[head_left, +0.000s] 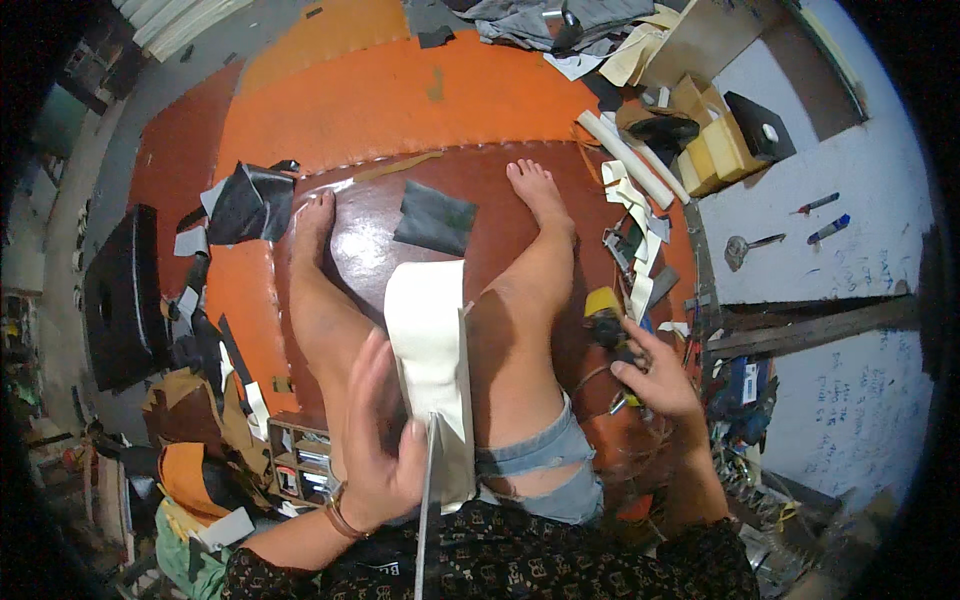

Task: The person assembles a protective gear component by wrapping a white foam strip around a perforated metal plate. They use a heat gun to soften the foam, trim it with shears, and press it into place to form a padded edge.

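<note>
A cream-white strip of sheet material [428, 310], curved over at its far end, lies lengthwise between my thighs. Along its left side rests my left hand [385, 440], open, with fingers stretched forward and the thumb beside a thin metal strip like a ruler [427, 520]. This metal piece runs from the white strip back toward my body. To the right of my thigh is my right hand [660, 378], thumb and forefinger closed about a yellow-and-black tool [603, 308]. The tool's exact kind is unclear, and its lower part is hidden by the fingers.
A dark sheet piece [436, 217] lies between my feet on the red-brown mat [480, 170]. Black scraps [250, 203] are at left, white offcuts [632, 195] and rolls [630, 160] at right. A pale board [790, 240] holds small tools. A partitioned box [285, 440] stands at lower left.
</note>
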`<state>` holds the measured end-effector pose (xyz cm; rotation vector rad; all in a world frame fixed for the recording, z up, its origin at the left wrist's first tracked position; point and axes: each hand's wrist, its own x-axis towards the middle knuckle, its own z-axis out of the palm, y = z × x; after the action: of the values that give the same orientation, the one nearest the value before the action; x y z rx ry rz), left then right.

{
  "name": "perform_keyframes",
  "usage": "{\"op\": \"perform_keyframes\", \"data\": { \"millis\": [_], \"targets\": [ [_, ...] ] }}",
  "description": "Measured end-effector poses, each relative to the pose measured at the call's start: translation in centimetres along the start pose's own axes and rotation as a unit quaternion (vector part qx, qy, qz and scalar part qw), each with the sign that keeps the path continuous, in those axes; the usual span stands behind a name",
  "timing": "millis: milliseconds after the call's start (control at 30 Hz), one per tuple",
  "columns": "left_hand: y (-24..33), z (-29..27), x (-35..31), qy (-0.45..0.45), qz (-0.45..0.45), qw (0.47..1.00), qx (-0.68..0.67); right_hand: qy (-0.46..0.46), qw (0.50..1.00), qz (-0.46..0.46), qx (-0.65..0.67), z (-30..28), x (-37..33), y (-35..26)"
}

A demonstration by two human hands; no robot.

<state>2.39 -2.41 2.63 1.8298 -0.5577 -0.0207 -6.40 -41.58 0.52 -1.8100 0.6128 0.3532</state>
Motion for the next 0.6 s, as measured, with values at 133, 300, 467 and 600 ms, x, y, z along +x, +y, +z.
{"op": "perform_keyframes", "data": {
  "millis": [133, 300, 467, 600],
  "targets": [
    [0.3, -1.2, -3.8, -0.031, 0.168, 0.985, -0.007, 0.064, 0.994, 0.073, -0.052, 3.7, 2.0, 15.8],
    [1.0, -3.4, -4.9, -0.039, 0.219, 0.97, -0.102, 0.083, 0.963, 0.139, -0.214, 9.0, 0.7, 17.8],
    [1.1, -2.8, -3.4, 0.144, 0.012, 0.978, -0.148, -0.012, 0.986, 0.104, -0.132, 10.9, 1.3, 26.6],
    [1.6, -3.1, -2.1, 0.168, -0.048, 0.976, -0.131, -0.002, 0.983, 0.11, -0.148, 9.5, 2.2, 22.2]
  ]
}}
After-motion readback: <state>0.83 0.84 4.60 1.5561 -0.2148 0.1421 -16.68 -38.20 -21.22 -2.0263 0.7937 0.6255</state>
